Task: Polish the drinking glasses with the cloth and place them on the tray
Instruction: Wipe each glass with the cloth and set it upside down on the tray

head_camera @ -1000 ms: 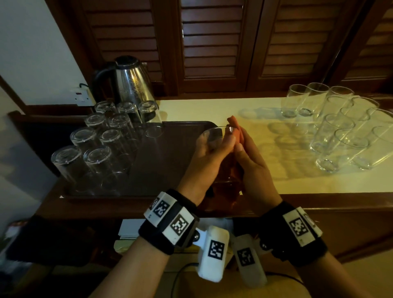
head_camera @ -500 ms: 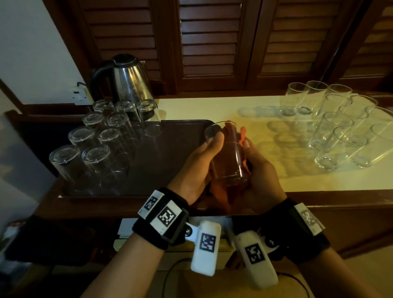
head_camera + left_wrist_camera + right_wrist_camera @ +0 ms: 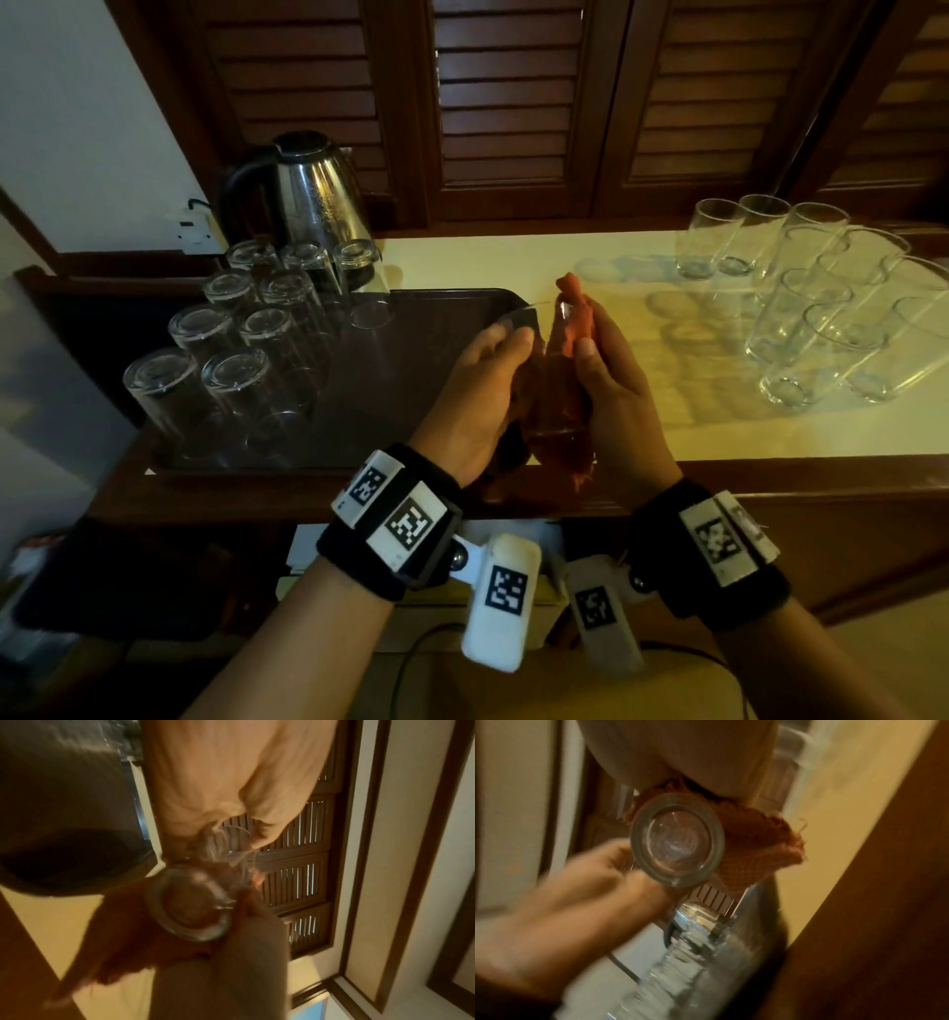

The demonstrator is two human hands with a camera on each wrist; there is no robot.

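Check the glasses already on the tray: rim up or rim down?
Rim down. In the head view the glasses on the tray stand with thick bases uppermost on the dark tray, unlike the open-mouthed unpolished glasses on the counter.

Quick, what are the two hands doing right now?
Left hand: fingers curled round the glass, holding it.
Right hand: holding the orange cloth against the glass.

Nine inverted glasses (image 3: 236, 370), one tray (image 3: 436, 360)
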